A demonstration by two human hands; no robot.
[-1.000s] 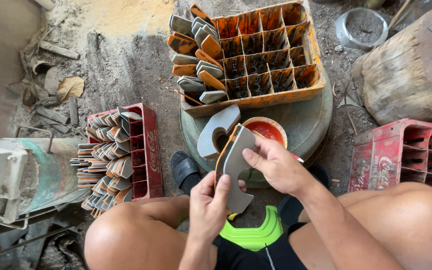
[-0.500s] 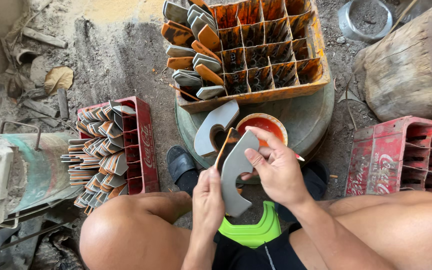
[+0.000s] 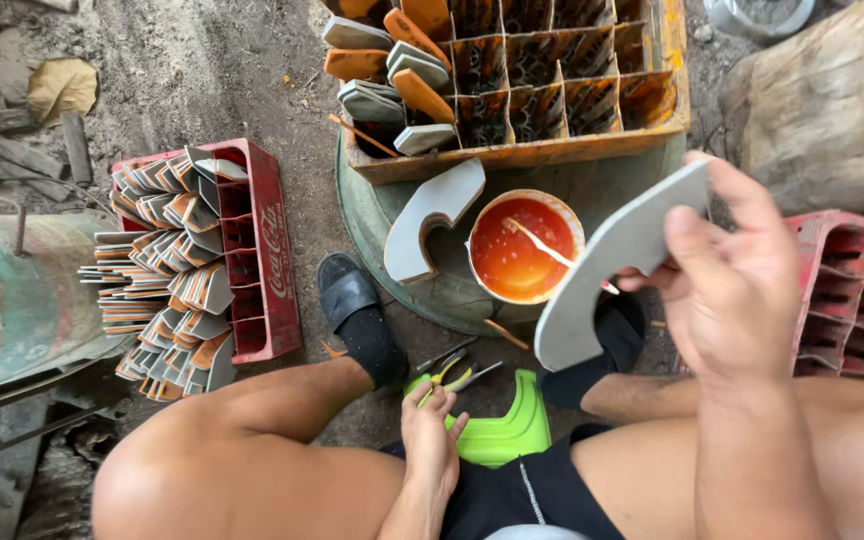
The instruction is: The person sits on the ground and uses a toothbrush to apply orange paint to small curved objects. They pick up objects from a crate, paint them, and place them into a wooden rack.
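My right hand [image 3: 742, 290] grips a flat grey curved piece [image 3: 612, 265] by its upper end and holds it up over the right side of a round green drum top [image 3: 372, 215]. A bowl of orange liquid [image 3: 522, 250] with a stick in it stands on that drum. A second grey curved piece [image 3: 432, 220] lies beside the bowl. My left hand [image 3: 432, 440] is low between my knees with its fingers spread. Its fingertips are at a pair of yellow-handled pliers [image 3: 449, 375] on the ground, not closed around them.
An orange divided crate [image 3: 552, 150] with several grey and orange pieces sits at the back of the drum. A red crate [image 3: 267, 250] stacked with similar pieces stands left, another red crate [image 3: 852, 300] right. A log [image 3: 832, 100], a green stool [image 3: 507, 435] and black sandals [image 3: 352, 300] are close by.
Both hands held the grey piece together in front of me. Now my right hand alone has carried it up and right, and my left hand has let go and dropped to the pliers.
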